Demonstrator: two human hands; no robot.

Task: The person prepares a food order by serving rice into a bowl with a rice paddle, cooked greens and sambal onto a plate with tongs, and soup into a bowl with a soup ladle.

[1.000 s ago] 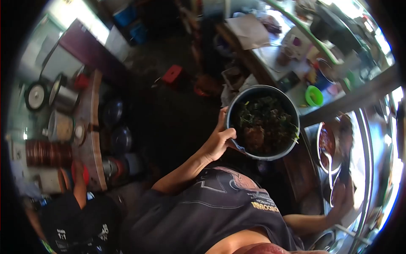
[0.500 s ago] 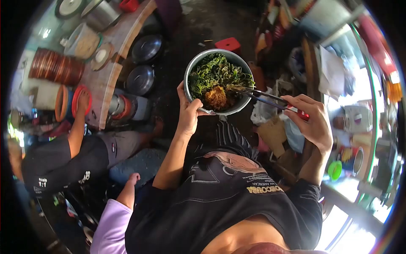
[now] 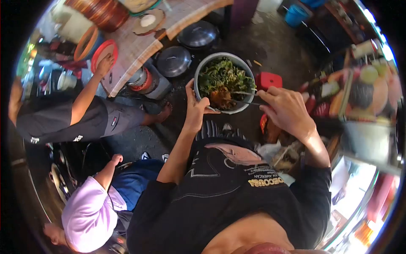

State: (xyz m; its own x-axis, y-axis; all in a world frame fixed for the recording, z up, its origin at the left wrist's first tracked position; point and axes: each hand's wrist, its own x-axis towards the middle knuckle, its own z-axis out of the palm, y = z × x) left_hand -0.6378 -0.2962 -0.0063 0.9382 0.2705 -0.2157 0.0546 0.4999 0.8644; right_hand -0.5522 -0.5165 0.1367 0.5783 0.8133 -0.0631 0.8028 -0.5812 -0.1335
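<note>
Round grey bowl (image 3: 222, 55) sits twelve o'clock from shirt (image 3: 230, 190); leafy greens (image 3: 224, 73) fill it, orange-brown paste (image 3: 220, 100) toward six. Left hand (image 3: 196, 112) clasps rim at eight; right hand (image 3: 289, 111) grips tongs (image 3: 250, 103) at four.

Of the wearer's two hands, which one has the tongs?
The right hand: it holds the tongs, tips inside the metal bowl, whereas the left hand grips that bowl's edge.

Upper left, the wooden desk (image 3: 125, 60) carries a red basin (image 3: 100, 54) and round brown dish (image 3: 148, 21); right of centre, a red stool (image 3: 270, 80) on the floor (image 3: 240, 39)!
</note>
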